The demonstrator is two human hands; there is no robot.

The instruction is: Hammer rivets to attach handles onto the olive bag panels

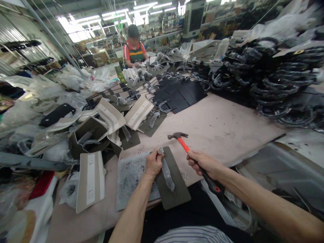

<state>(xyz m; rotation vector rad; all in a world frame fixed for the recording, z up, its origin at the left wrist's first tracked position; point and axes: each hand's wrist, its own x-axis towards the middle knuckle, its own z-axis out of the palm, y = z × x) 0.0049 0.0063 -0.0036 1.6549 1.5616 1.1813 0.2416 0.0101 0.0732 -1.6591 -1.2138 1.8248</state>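
My right hand (202, 163) is wrapped round the black grip of a claw hammer (183, 143) with an orange shaft. The hammer head is raised to the upper left of that hand. My left hand (154, 162) is closed around a metal punch (160, 151), whose round top shows above the fingers; its lower end is hidden. The punch stands beside a dark olive panel (174, 179) with a plastic-wrapped handle (167, 173). This panel partly overlaps a worn grey slab (130, 179) and sticks out past the table's front edge.
Beige-lined panels (90, 179) and folded bag pieces (88, 135) lie to the left. Black panels (181, 94) spread farther back, with a tall heap of wrapped black handles (273, 77) at right. Small metal bits dot the table (215, 118). Another person (135, 50) works across it.
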